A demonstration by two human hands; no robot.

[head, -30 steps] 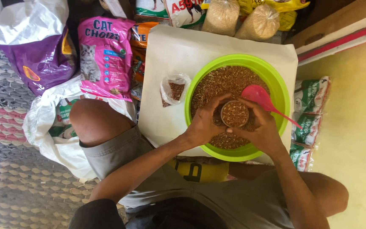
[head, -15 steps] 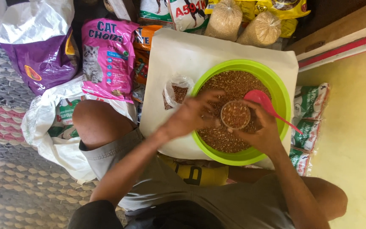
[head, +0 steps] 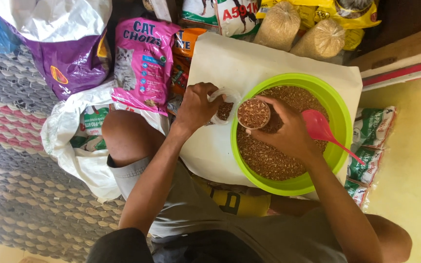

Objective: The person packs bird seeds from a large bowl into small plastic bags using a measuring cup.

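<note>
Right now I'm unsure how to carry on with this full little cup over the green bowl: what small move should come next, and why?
Probably tip the small round cup, brimful of brown grain in the right hand, into the small clear plastic bag that the left hand holds open beside the green plastic bowl.

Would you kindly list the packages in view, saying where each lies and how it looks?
Pink pet-food bag with a kitten picture: upper left, beside the knee.
Purple glossy bag: far left.
Two clear sacks of pale grain: top, behind the white board.
Green-and-white packets: right of the green basin.
Small clear bag: in the left hand.
</note>
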